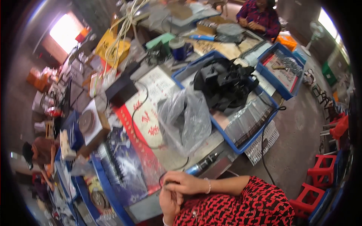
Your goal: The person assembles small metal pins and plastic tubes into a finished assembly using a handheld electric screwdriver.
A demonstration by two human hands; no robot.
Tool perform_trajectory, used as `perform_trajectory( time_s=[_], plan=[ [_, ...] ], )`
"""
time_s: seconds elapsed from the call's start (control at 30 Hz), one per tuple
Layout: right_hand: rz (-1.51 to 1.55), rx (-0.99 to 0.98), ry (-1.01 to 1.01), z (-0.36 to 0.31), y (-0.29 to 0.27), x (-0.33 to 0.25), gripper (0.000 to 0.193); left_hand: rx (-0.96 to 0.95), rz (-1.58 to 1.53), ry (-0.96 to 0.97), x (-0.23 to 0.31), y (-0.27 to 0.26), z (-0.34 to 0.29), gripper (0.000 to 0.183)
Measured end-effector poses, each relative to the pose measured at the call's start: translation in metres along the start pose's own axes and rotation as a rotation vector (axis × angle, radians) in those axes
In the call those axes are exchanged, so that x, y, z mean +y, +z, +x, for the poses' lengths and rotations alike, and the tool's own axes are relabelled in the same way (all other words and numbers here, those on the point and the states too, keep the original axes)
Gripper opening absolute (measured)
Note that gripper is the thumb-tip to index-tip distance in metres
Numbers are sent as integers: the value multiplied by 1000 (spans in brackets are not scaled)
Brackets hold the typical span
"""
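Note:
Both my hands meet close to my body at the table's near edge. My right hand (185,183), with a beaded bracelet at the wrist, is closed, its bent fingers lying over the left. Below it my left hand (169,203) is closed too, with curled fingers. Anything held between them is too small or hidden to make out. Just beyond the right hand lies a blue and black cylindrical hand tool (203,164), which looks like an electric screwdriver. A clear plastic bag (185,118) stands farther off on the table, touched by neither hand.
A blue tray (238,150) holds black straps and rows of thin metal parts. Another blue tray (285,95) stands beyond it. A black box (121,91) and cable (132,122) lie left. Red stools (322,171) stand right. Another person (260,19) sits at the far end.

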State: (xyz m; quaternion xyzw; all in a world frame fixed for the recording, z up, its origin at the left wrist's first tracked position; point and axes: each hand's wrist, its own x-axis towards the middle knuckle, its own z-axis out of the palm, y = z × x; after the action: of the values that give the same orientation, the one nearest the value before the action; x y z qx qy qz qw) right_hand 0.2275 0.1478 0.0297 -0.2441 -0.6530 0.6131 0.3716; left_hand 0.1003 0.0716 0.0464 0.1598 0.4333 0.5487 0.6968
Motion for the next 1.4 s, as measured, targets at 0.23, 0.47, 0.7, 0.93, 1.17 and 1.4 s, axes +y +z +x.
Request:
perform_trajectory(
  time_s=[0.23,0.47,0.7,0.93,1.17,1.4],
  plan=[
    [-387,50,62,-5,-35,-30,23,38,211,93,18,-1,-2,24],
    [-1027,-149,104,-11,-55,-25,64,230,285,208,49,-74,3,21],
    [-1190,-281,140,-10,-53,-15,69,197,410,252,71,-120,34,19],
    [-944,-185,184,-6,-60,-11,59,218,566,191,71,-138,62,24],
    [56,114,424,-14,-54,-56,80,343,867,282,66,-132,68,25],
    [784,0,298,2,-17,-68,75,559,1552,645,65,-125,62,23]
  ],
)
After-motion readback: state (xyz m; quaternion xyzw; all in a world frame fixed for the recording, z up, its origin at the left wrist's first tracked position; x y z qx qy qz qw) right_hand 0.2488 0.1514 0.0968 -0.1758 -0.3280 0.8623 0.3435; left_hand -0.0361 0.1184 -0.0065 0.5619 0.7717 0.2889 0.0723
